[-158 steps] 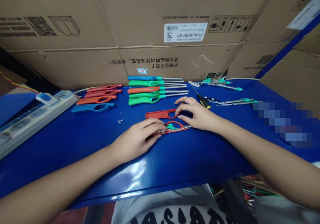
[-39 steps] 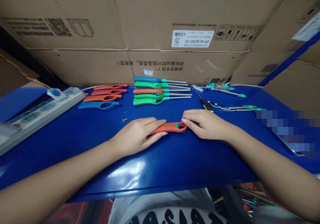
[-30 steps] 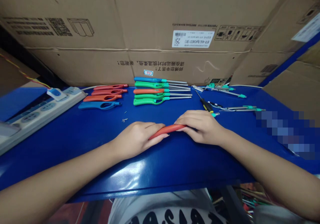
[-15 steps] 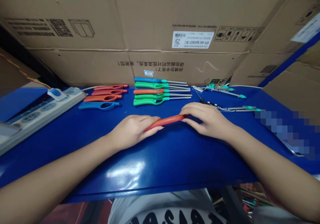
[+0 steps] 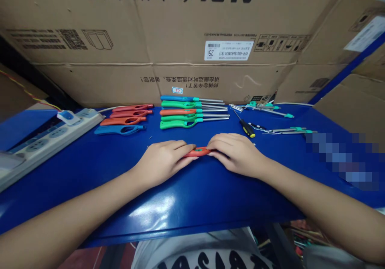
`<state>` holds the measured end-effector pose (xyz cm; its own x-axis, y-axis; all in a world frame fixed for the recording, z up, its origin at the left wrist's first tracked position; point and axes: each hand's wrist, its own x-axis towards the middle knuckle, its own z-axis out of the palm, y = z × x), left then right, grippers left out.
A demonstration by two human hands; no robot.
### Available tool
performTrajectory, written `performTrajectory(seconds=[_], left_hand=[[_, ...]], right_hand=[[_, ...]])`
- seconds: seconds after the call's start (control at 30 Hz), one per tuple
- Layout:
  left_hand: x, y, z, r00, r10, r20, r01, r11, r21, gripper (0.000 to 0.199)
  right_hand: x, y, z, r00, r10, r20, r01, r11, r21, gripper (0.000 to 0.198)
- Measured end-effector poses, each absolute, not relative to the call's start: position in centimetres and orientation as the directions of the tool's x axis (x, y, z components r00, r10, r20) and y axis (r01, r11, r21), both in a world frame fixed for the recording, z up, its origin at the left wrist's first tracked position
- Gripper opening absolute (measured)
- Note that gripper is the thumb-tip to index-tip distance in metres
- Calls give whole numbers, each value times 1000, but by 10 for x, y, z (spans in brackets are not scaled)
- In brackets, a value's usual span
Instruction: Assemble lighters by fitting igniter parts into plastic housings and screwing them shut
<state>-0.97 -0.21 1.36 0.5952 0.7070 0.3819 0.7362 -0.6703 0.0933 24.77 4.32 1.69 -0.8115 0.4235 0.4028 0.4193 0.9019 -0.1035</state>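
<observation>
Over the middle of the blue table, both hands hold an orange-red gas lighter handle (image 5: 197, 152). My left hand (image 5: 164, 158) is closed around its left end. The right end sits between the thumb and fingers of my right hand (image 5: 236, 152). A small green part shows on the handle between the hands; both ends are hidden by fingers. Beyond the hands lie several long-nosed lighters (image 5: 179, 118) in green, orange and blue, with metal tubes. Farther left is a row of lighter handles (image 5: 123, 120) without tubes. A black and yellow screwdriver (image 5: 248, 130) lies just beyond my right hand.
A white power strip (image 5: 45, 140) with a plug (image 5: 69, 117) runs along the left side. Metal tubes with green pieces and wires (image 5: 288, 131) lie at the right. A large cardboard box (image 5: 180, 32) stands behind the blue table (image 5: 192, 205).
My right hand has moved left and slightly down, closer to my left hand. The handle has turned, and its green part now shows. More of the screwdriver is uncovered.
</observation>
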Motion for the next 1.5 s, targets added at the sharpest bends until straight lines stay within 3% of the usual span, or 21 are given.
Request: performTrajectory(seconds=[0.17, 0.4, 0.57, 0.67, 0.77, 0.9, 0.97, 1.03, 1.1, 1.2, 1.33, 1.5], left_hand=[[-16, 3, 15, 580, 716, 389, 755, -652, 74, 34], [-20, 8, 24, 501, 776, 382, 824, -563, 62, 35], [-22, 7, 25, 489, 775, 401, 823, -562, 83, 36], [-18, 5, 26, 467, 797, 384, 796, -568, 209, 35], [-11, 2, 28, 391, 874, 288, 728, -485, 485, 40], [-2, -3, 30, 340, 936, -92, 488, -92, 868, 51], [1, -5, 29, 346, 902, -257, 396, 108, 912, 54], [3, -5, 28, 341, 884, -320, 367, 188, 911, 56], [3, -4, 27, 340, 893, -294, 384, 154, 910, 55], [1, -3, 25, 329, 941, -84, 474, -88, 876, 49], [-4, -5, 22, 365, 897, 249, 641, -436, 632, 32], [-8, -8, 15, 511, 729, 455, 634, -677, 374, 22]], right_hand=[[265, 60, 25, -755, 549, 358, 553, 827, -101, 35], [296, 91, 24, -674, 646, 359, 655, 747, -113, 20], [299, 98, 19, -693, 598, 403, 619, 780, -94, 9], [294, 93, 22, -719, 513, 470, 543, 836, -82, 7], [284, 82, 25, -746, 408, 526, 480, 878, -1, 6], [271, 66, 25, -790, 226, 569, 363, 922, 137, 8], [266, 60, 24, -801, 159, 577, 320, 929, 188, 9], [262, 57, 24, -805, 140, 576, 309, 928, 206, 9], [261, 56, 25, -813, 170, 557, 324, 927, 189, 11], [262, 58, 25, -837, 226, 497, 337, 930, 144, 15], [263, 61, 24, -851, 262, 454, 345, 932, 110, 23], [261, 55, 20, -871, 234, 431, 301, 949, 92, 23]])
